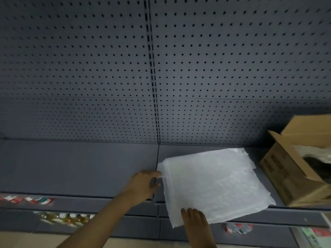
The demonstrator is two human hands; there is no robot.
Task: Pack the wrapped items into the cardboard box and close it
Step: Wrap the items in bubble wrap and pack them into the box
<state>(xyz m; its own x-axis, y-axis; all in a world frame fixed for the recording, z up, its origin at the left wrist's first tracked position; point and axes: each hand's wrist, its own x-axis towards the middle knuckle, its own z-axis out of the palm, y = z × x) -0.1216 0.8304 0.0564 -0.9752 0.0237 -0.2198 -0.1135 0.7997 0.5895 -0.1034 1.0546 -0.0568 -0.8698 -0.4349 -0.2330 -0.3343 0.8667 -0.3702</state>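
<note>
A stack of white bubble-wrap sheets (213, 183) lies on a grey shelf (80, 167), its near corner hanging over the front edge. My left hand (145, 185) touches the stack's left edge, fingers pinching at a sheet corner. Flat on the stack's near corner rests my right hand (194, 221). An open cardboard box (286, 174) stands at the right with its flaps up. Something wrapped in clear plastic (315, 154) shows inside it, cut off by the frame edge.
A grey pegboard wall (161, 68) rises behind the shelf. Lower shelves below hold blurred bottles (66, 217) and packaged goods (238, 228). The shelf surface left of the sheets is bare.
</note>
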